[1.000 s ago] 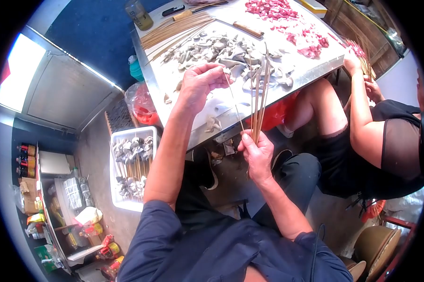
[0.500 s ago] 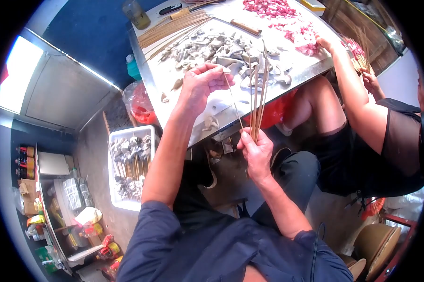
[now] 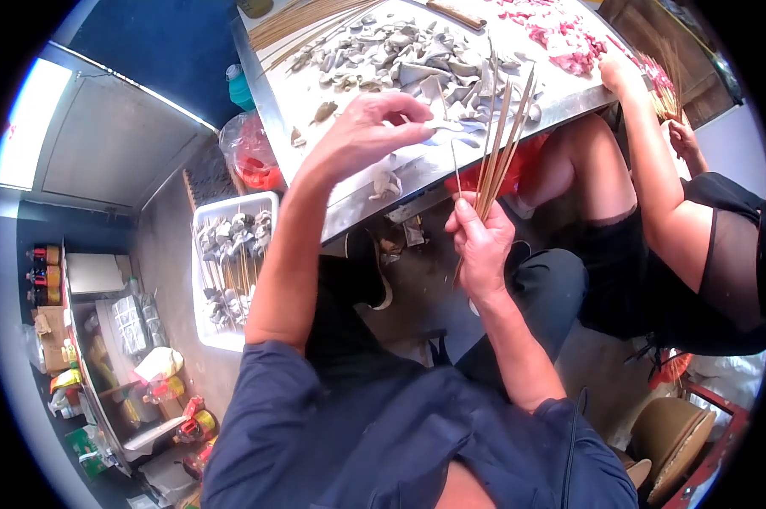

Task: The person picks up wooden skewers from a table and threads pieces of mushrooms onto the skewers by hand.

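My right hand (image 3: 483, 242) is closed around a bundle of thin bamboo skewers (image 3: 503, 140), held upright with their tips fanned. One skewer (image 3: 456, 165) leans apart from the bundle, and a pale grey piece of meat (image 3: 451, 127) appears to be on its upper part. Beside that piece is my left hand (image 3: 374, 131), thumb and forefinger apart; whether the thumb touches the piece I cannot tell. Behind my hands, a heap of grey meat pieces (image 3: 400, 55) spreads over the metal-edged table (image 3: 315, 182).
At my right, another person's hand (image 3: 622, 75) is at a pile of pink meat (image 3: 569, 42); their other hand holds skewers. A white tray (image 3: 198, 327) of filled skewers stands on the floor at left. Loose skewers (image 3: 294, 25) and a wooden-handled tool (image 3: 456, 13) lie on the table.
My left finger and thumb have parted from a pinch at the skewer's tip. Both hands have shifted right, and the grey piece now shows on the skewer. The view has tilted slightly.
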Tool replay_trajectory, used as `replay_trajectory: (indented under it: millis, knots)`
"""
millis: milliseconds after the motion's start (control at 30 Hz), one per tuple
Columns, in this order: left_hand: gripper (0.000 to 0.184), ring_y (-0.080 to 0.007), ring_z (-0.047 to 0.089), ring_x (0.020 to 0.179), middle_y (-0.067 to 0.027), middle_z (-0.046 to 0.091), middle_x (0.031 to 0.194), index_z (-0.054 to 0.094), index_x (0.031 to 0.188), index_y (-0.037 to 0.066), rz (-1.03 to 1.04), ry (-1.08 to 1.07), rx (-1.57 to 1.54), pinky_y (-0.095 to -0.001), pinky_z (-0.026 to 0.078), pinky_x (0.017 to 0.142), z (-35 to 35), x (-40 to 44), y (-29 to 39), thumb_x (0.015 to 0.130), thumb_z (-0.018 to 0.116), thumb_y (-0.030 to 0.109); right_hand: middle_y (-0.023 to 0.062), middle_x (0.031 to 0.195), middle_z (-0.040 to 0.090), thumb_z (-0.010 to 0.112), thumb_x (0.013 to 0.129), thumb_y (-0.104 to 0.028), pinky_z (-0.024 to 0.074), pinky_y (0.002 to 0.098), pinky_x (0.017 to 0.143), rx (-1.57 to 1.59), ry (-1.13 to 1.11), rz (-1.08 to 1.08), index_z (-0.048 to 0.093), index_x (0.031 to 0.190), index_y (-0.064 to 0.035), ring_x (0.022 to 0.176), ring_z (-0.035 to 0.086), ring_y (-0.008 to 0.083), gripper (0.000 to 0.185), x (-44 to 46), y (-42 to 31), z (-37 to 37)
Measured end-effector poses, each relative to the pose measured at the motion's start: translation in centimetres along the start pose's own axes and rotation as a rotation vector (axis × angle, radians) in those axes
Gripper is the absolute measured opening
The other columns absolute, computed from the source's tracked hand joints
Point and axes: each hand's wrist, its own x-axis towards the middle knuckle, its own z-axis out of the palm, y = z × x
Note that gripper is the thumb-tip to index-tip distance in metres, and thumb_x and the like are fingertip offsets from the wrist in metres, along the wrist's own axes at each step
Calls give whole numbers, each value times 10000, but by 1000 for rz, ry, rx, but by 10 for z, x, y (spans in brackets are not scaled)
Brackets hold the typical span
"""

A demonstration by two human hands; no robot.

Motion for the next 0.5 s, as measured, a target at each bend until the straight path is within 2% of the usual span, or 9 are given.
replay_trajectory:
  millis: [33, 67, 133, 167, 267, 300, 400, 467, 500]
  knots:
    - [290, -108, 574, 772, -20, 650, 899, 690, 1027, 61, 50, -57, 234, -247, 460, 691, -11, -4, 1, 798, 715, 237, 5, 663, 571, 582, 931, -120, 280, 161, 437, 24, 6, 6, 616, 993, -21, 482, 390, 15, 121, 1, 1, 0]
    - [308, -115, 559, 758, -24, 620, 896, 691, 1027, 64, 23, -132, 300, -259, 456, 675, -18, -10, 4, 757, 738, 202, 5, 663, 571, 582, 931, -120, 280, 161, 437, 27, 11, 6, 616, 993, -21, 482, 390, 15, 121, 1, 0, 0]
    - [317, -122, 547, 762, -26, 585, 905, 691, 1027, 63, 149, -181, 311, -267, 452, 670, -18, -22, 0, 727, 750, 149, 3, 660, 569, 585, 927, -118, 279, 159, 430, 47, 15, 53, 615, 985, -24, 479, 392, 15, 115, 0, -2, 0]
    - [304, -139, 549, 793, -35, 569, 919, 694, 996, 48, 15, -248, 362, -279, 452, 677, -14, -27, 1, 703, 751, 102, 3, 660, 569, 585, 927, -118, 279, 159, 430, 47, 16, 55, 615, 985, -24, 479, 392, 15, 115, 0, -2, 0]
    - [194, -214, 593, 752, -72, 583, 843, 700, 886, 67, 152, -202, 449, -325, 477, 683, -6, -32, -11, 697, 698, 111, 3, 657, 569, 584, 926, -117, 275, 158, 424, 46, 10, 50, 614, 979, -26, 475, 394, 15, 110, -1, 0, 1]
    - [194, -214, 593, 752, -72, 583, 843, 700, 886, 67, 151, -201, 449, -325, 477, 683, -7, -31, -15, 697, 698, 111, 13, 661, 575, 573, 936, -120, 271, 160, 416, 39, 3, 54, 613, 1000, -25, 456, 381, 14, 121, 0, 1, 0]
    - [123, -173, 588, 707, -46, 598, 782, 682, 840, 39, 149, -172, 398, -301, 470, 650, -15, -24, -21, 737, 690, 106, 23, 663, 579, 561, 945, -119, 266, 163, 406, 27, -1, 64, 610, 1022, -23, 436, 368, 14, 132, 0, 3, -1]
    - [87, -87, 548, 704, 0, 610, 769, 664, 880, 19, 38, 73, 42, -250, 453, 636, -18, -19, -27, 811, 677, 69, 24, 663, 579, 561, 944, -116, 264, 163, 404, 24, -1, 70, 610, 1023, -22, 433, 367, 14, 132, 0, 3, -1]
    - [90, -62, 549, 681, -10, 625, 769, 654, 898, 14, 9, 167, -155, -218, 449, 618, -17, -17, -31, 865, 656, 98, 24, 662, 578, 562, 943, -113, 262, 163, 402, 27, -10, 74, 609, 1022, -22, 433, 366, 15, 129, -1, 2, -1]
